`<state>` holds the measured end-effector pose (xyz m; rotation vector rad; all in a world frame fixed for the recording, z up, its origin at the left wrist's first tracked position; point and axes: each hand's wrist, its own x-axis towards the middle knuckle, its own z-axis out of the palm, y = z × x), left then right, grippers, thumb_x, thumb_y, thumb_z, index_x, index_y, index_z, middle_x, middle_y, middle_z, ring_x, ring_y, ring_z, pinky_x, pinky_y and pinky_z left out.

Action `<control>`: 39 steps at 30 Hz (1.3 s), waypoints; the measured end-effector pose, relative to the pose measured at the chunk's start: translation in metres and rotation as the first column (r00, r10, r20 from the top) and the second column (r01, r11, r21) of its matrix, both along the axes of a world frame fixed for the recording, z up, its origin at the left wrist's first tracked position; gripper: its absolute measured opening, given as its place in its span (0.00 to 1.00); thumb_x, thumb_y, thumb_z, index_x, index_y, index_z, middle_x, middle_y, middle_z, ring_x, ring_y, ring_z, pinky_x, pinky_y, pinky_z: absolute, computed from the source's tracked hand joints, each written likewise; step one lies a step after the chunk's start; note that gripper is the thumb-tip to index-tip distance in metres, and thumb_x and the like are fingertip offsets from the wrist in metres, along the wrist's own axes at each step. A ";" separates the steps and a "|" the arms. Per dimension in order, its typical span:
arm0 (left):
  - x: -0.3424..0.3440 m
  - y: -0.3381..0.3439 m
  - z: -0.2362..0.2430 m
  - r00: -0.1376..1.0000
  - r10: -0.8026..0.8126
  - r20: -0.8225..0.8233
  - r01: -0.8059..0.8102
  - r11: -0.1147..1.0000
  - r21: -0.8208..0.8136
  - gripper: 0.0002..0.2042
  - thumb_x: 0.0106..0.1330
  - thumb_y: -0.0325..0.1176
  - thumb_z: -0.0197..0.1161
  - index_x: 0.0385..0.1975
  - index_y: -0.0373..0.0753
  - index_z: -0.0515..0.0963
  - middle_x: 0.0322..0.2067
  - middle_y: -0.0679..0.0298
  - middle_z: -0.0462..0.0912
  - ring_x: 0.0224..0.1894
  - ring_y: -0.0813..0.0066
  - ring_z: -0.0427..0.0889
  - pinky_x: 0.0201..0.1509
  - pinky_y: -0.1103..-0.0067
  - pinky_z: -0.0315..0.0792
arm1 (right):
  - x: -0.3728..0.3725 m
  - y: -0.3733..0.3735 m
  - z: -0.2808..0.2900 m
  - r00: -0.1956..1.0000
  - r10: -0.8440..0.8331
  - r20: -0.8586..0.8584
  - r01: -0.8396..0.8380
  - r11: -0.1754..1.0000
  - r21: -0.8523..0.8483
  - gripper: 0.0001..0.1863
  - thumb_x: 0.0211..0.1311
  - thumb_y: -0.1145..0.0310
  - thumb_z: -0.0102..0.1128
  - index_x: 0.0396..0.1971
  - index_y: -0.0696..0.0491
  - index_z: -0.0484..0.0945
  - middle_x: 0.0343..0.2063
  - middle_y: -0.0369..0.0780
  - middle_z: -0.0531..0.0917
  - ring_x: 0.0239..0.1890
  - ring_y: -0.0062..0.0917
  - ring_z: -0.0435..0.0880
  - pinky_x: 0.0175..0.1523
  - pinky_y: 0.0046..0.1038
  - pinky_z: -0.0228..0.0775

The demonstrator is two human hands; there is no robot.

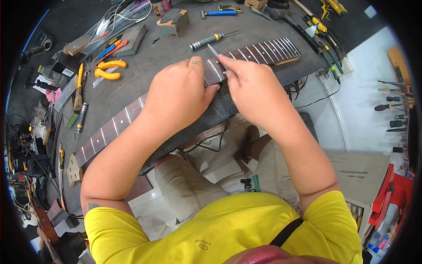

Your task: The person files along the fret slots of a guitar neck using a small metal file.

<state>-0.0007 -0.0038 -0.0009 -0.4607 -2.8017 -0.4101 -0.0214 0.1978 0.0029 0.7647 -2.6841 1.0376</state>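
At one dark bench [137, 70], the left hand [178, 86] clasps one guitar neck [212, 75]; the right hand [251, 83] pinches one metal tool [212, 50].

A dark grey surface [145, 66] stretches in front of me, carrying a long fretted neck [110, 128], orange-handled pliers [108, 75], a brush [79, 90], a blue-handled hammer [221, 13], a block [172, 24] and a yellow-banded tool [206, 42].

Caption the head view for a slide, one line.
Left hand on a fretted neck at the bench; right hand beside it, pinching a thin metal tool.
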 end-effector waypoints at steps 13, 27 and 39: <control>0.005 -0.003 0.001 1.000 0.014 -0.002 -0.014 1.000 0.000 0.23 0.66 0.41 0.79 0.52 0.32 0.80 0.39 0.46 0.89 0.43 0.42 0.89 0.48 0.57 0.81 | 0.055 0.061 0.002 0.951 -0.095 0.294 0.193 0.926 -0.323 0.23 0.74 0.75 0.61 0.68 0.56 0.78 0.18 0.40 0.76 0.20 0.21 0.70 0.32 0.29 0.67; 0.004 -0.001 0.003 1.000 0.025 -0.004 -0.025 1.000 0.010 0.24 0.64 0.40 0.80 0.53 0.31 0.82 0.39 0.46 0.90 0.42 0.43 0.90 0.47 0.58 0.82 | 0.046 0.038 0.001 0.997 -0.026 0.077 0.024 0.999 0.030 0.20 0.70 0.73 0.65 0.61 0.52 0.78 0.27 0.50 0.86 0.33 0.53 0.88 0.39 0.52 0.76; 0.004 -0.002 0.000 1.000 0.009 -0.027 -0.009 1.000 0.017 0.24 0.64 0.40 0.79 0.53 0.32 0.81 0.38 0.47 0.89 0.43 0.42 0.89 0.47 0.57 0.82 | 0.055 0.047 -0.017 0.966 0.037 0.258 0.011 0.983 -0.183 0.35 0.72 0.82 0.57 0.79 0.52 0.74 0.19 0.36 0.66 0.25 0.15 0.61 0.33 0.22 0.59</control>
